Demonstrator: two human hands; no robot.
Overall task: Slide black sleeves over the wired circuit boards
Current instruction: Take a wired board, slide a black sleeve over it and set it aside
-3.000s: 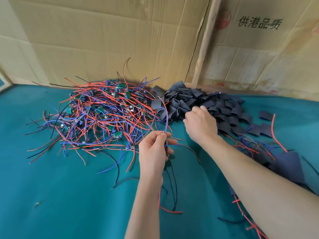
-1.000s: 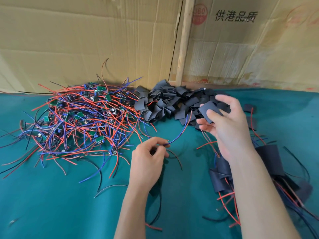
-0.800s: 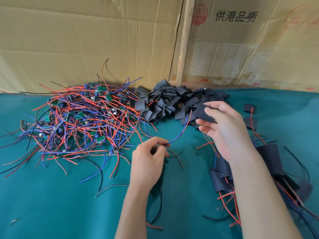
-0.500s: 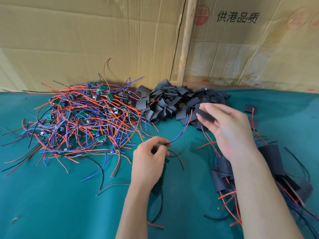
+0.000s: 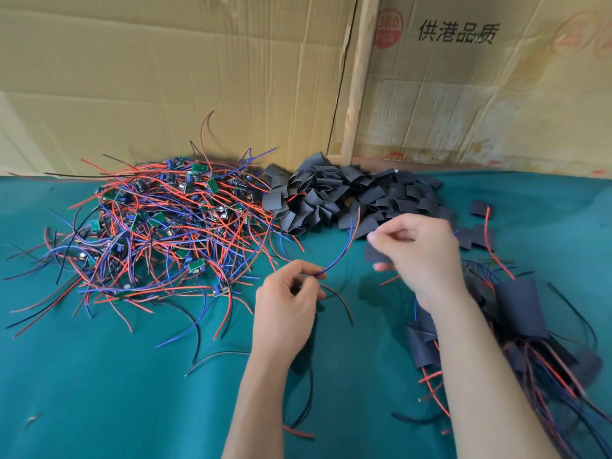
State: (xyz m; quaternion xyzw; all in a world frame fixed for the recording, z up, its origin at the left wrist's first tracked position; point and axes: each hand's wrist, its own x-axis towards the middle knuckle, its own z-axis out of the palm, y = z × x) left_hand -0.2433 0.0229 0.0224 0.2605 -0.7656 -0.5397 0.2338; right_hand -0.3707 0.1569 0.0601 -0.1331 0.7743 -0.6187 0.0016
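My left hand (image 5: pixel 284 309) grips a wired circuit board, mostly hidden in my fingers; its blue and red wires (image 5: pixel 344 246) arch up to the right, and black and red wires trail down under my wrist. My right hand (image 5: pixel 420 256) pinches a flat black sleeve (image 5: pixel 376 253), held just right of those wires and apart from them. A tangled heap of wired boards (image 5: pixel 159 233) with small green boards lies to the left. The pile of black sleeves (image 5: pixel 347 197) sits at the back centre.
Sleeved boards with trailing wires (image 5: pixel 516 326) lie heaped at the right, under my right forearm. Loose sleeves (image 5: pixel 480 208) lie scattered right of the pile. Cardboard walls (image 5: pixel 198 77) close the back of the teal cloth table (image 5: pixel 99 376).
My right hand took one sleeve from the pile and has come down toward me with it, nearer the wires that my left hand holds. My left hand has hardly moved.
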